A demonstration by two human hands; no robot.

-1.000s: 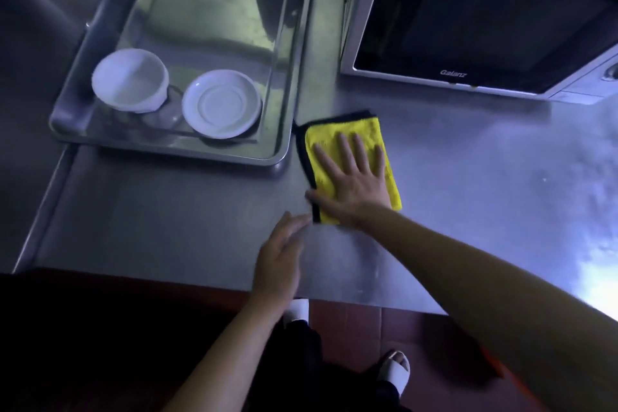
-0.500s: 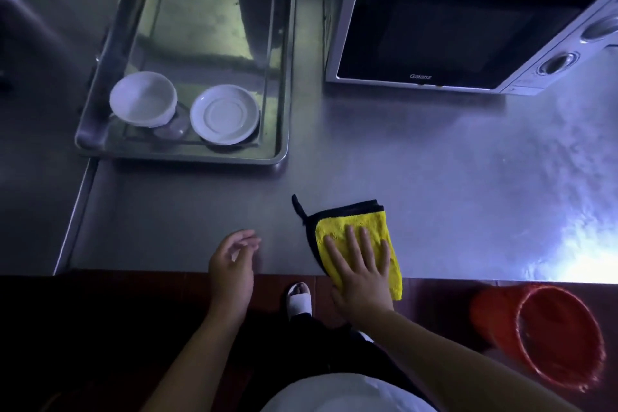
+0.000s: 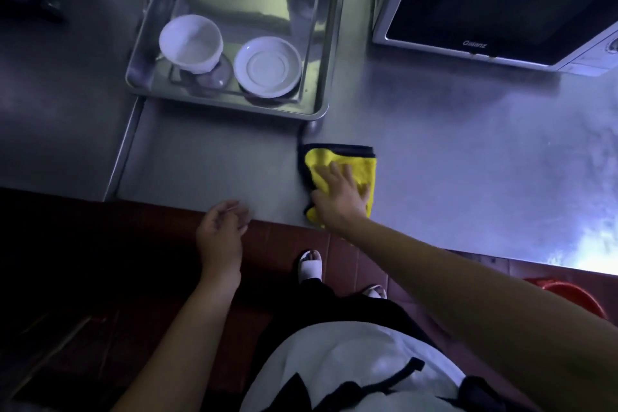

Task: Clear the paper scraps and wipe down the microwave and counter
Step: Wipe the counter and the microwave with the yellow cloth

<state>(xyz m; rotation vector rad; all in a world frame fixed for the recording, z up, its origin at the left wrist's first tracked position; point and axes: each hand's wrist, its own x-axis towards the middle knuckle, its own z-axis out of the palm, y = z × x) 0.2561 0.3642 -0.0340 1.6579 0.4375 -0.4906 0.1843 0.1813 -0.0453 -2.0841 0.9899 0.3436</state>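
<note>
A yellow cloth with a black edge (image 3: 337,162) lies on the steel counter (image 3: 451,150), just in front of the tray's near right corner. My right hand (image 3: 339,199) presses flat on the cloth, fingers spread over it. My left hand (image 3: 222,232) hovers at the counter's front edge, left of the cloth, fingers loosely curled and holding nothing. The microwave (image 3: 501,3) with a dark door stands at the back right. No paper scraps are visible.
A steel tray (image 3: 314,110) at the back left holds a white bowl (image 3: 190,42) and a white saucer (image 3: 267,65). A red bucket (image 3: 575,294) stands on the red tiled floor at the right. My feet in white sandals are below the counter edge.
The cloth under my right hand slid from beside the tray toward the front edge, then back out toward the tray. My left hand drew back to the counter's front edge.
</note>
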